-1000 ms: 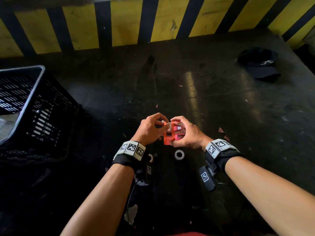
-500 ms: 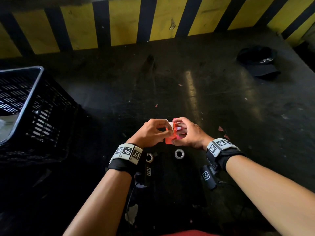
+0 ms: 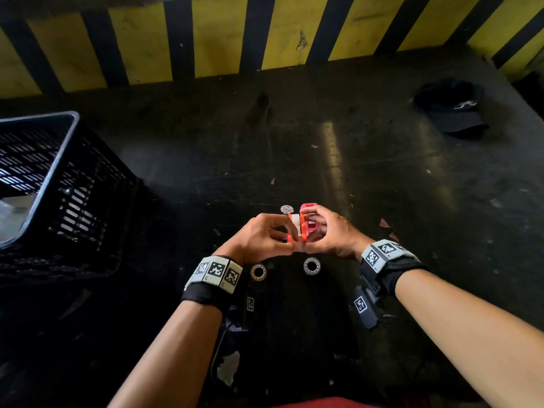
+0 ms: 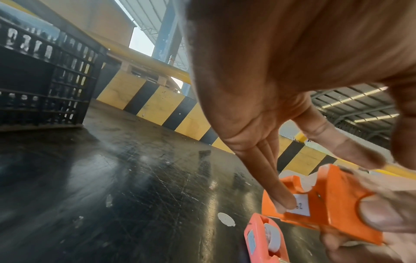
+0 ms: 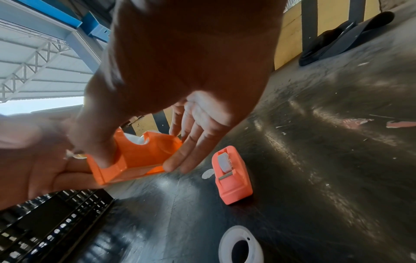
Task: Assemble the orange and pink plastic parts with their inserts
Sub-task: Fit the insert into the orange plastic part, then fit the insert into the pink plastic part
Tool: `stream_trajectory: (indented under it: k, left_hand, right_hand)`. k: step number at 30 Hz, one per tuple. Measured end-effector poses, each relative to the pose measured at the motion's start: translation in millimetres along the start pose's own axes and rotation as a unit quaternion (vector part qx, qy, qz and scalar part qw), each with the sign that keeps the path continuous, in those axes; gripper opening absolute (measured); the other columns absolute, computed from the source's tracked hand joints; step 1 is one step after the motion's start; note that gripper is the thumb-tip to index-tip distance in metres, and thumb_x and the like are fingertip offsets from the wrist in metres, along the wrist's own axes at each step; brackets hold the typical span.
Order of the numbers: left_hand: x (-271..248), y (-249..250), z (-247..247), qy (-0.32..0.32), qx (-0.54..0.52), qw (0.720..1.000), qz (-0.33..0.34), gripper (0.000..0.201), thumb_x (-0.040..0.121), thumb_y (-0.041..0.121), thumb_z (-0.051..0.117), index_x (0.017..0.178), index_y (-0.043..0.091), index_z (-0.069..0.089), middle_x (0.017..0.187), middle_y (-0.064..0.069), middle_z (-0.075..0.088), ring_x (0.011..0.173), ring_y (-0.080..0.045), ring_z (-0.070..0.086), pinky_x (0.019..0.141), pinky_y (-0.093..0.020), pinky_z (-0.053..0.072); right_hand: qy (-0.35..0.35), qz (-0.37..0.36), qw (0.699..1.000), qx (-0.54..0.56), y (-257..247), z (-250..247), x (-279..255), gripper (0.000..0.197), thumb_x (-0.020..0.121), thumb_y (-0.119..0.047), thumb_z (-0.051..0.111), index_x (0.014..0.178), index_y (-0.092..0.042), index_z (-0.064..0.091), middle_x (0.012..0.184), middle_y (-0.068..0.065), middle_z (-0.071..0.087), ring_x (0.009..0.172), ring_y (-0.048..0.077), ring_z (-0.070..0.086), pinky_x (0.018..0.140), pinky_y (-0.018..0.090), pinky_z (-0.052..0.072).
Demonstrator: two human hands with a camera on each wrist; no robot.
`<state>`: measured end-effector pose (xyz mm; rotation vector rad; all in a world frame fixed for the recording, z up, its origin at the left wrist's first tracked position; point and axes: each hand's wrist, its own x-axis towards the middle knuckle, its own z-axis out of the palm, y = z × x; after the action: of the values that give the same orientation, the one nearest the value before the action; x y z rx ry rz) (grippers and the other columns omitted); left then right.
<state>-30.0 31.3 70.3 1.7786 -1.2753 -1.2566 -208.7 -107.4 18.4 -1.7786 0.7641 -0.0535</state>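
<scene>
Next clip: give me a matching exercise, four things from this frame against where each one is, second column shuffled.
Things:
1. orange part
2. pink part
3. black crate
4. black cap

Places:
A. lying far right on the dark surface
B. held between the left hand and the right hand
C. standing at the left
D. standing unheld on the surface, just beyond the hands

Pairs: 1-B, 2-D, 3-C, 4-A
</scene>
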Motion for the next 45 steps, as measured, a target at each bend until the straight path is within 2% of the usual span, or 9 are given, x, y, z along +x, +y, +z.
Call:
stream_trajectory:
  k: [5, 10, 20, 28, 33, 35, 39, 42, 45]
  left_hand:
    - [0.7, -2.7, 0.5, 0.038, -0.018, 0.999, 0.021, 0.038, 0.083, 0.026, 0.086, 0.11, 0.022, 0.06, 0.134, 0.003, 0.066, 0.115, -0.014, 0.072, 0.091, -0.033, 0.064]
    - [1.6, -7.3, 3.6, 0.053, 0.003, 0.999, 0.005, 0.067, 0.073, 0.015, 0.092, 0.125, 0.026, 0.051, 0.136, -0.007, 0.067, 0.096, -0.016, 0.078, 0.085, -0.037, 0.066]
    - [6.2, -23.0, 11.8, 0.045, 0.079, 0.995, 0.034, 0.108, 0.069, 0.014, 0.094, 0.153, 0.036, 0.032, 0.158, -0.01, 0.049, 0.1, -0.013, 0.075, 0.087, -0.033, 0.065]
    - [10.1, -35.6, 11.6, 0.056, 0.091, 0.994, 0.034, 0.107, 0.069, 0.013, 0.093, 0.153, 0.037, 0.032, 0.152, -0.006, 0.055, 0.104, -0.011, 0.074, 0.09, -0.034, 0.064]
    - [23.3, -49.9, -2.1, 0.103, 0.109, 0.989, 0.013, 0.104, 0.068, 0.012, 0.093, 0.152, 0.032, 0.035, 0.139, -0.004, 0.062, 0.099, -0.01, 0.075, 0.089, -0.034, 0.064]
    - [31.4, -58.9, -5.9, 0.115, 0.124, 0.986, -0.003, 0.105, 0.068, 0.014, 0.092, 0.153, 0.031, 0.034, 0.136, -0.004, 0.062, 0.101, -0.013, 0.074, 0.092, -0.037, 0.063]
    - [49.7, -77.4, -4.5, 0.119, 0.147, 0.982, -0.027, 0.107, 0.067, 0.016, 0.092, 0.154, 0.032, 0.032, 0.146, -0.005, 0.057, 0.108, -0.017, 0.072, 0.095, -0.044, 0.062]
    - [62.2, -92.9, 0.3, 0.12, 0.159, 0.979, -0.044, 0.108, 0.067, 0.018, 0.092, 0.154, 0.036, 0.031, 0.152, -0.005, 0.052, 0.117, -0.022, 0.07, 0.1, -0.047, 0.059]
    - [70.3, -107.8, 2.5, 0.115, 0.176, 0.976, -0.051, 0.11, 0.067, 0.02, 0.091, 0.153, 0.04, 0.026, 0.158, -0.004, 0.045, 0.127, -0.029, 0.064, 0.105, -0.054, 0.055]
  right_hand:
    - [-0.018, 0.01, 1.0, 0.021, -5.1, -3.1, -0.6, 0.11, 0.049, -0.044, 0.097, 0.145, -0.022, 0.047, 0.145, 0.004, 0.056, 0.136, 0.016, 0.055, 0.109, 0.042, 0.051]
    - [-0.058, 0.027, 0.997, 0.032, -8.2, -9.0, -1.2, 0.103, 0.062, -0.012, 0.097, 0.149, -0.021, 0.041, 0.151, 0.009, 0.049, 0.141, 0.021, 0.049, 0.114, 0.043, 0.046]
    - [-0.072, 0.043, 0.997, 0.003, -6.2, -7.0, 0.5, 0.107, 0.062, -0.013, 0.097, 0.151, -0.024, 0.039, 0.154, 0.006, 0.047, 0.147, 0.019, 0.04, 0.117, 0.042, 0.042]
    - [-0.091, 0.049, 0.995, -0.005, -4.9, -2.5, 7.0, 0.11, 0.064, -0.007, 0.093, 0.154, -0.028, 0.033, 0.159, 0.011, 0.041, 0.145, 0.026, 0.045, 0.114, 0.046, 0.045]
    - [0.059, 0.016, 0.992, -0.114, -3.9, -5.7, 25.1, 0.084, 0.077, -0.001, 0.074, 0.15, -0.025, 0.041, 0.149, 0.01, 0.053, 0.103, 0.021, 0.074, 0.092, 0.032, 0.058]
    - [0.081, 0.029, 0.983, -0.164, 2.1, -12.0, 33.2, 0.084, 0.075, -0.008, 0.076, 0.149, -0.024, 0.041, 0.148, 0.01, 0.052, 0.115, 0.025, 0.067, 0.1, 0.035, 0.054]
    - [0.021, 0.084, 0.961, -0.261, 24.2, -16.4, 48.1, 0.112, 0.067, -0.023, 0.088, 0.159, -0.021, 0.024, 0.163, 0.008, 0.028, 0.144, 0.034, 0.04, 0.119, 0.044, 0.035]
    - [0.004, 0.103, 0.952, -0.289, 43.9, -11.6, 57.0, 0.127, 0.063, -0.028, 0.091, 0.161, -0.026, 0.011, 0.169, 0.0, 0.014, 0.148, 0.039, 0.033, 0.12, 0.051, 0.033]
    - [0.01, 0.1, 0.945, -0.311, 56.2, -5.9, 62.2, 0.124, 0.067, -0.03, 0.09, 0.161, -0.027, 0.01, 0.168, -0.002, 0.017, 0.143, 0.04, 0.039, 0.114, 0.054, 0.039]
